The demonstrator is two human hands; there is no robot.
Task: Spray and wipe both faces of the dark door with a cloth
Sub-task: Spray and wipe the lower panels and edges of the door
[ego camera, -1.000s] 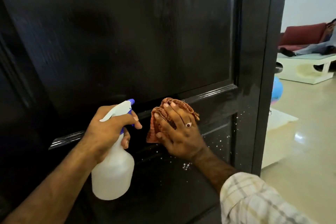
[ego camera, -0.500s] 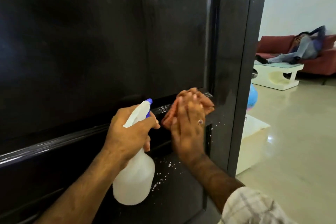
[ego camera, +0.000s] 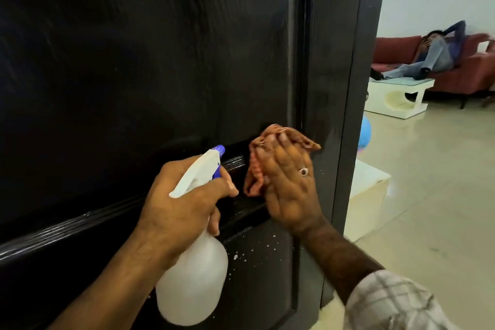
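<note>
— How many things are in play?
— One spray bottle (ego camera: 191, 270), one cloth (ego camera: 257, 158), one door (ego camera: 160, 61).
— And the fingers?
— The left hand (ego camera: 176, 206) curls round the bottle's neck; the right hand (ego camera: 290, 187) presses the cloth flat, fingers together, near the door's right edge.

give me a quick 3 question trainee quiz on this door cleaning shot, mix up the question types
1. True or false: the left hand grips the spray bottle.
2. The right hand presses the cloth against: A) the dark door B) the floor C) the red sofa
3. Fill in: white droplets speckle the door ____ the cloth.

Key: 1 true; 2 A; 3 below
</note>
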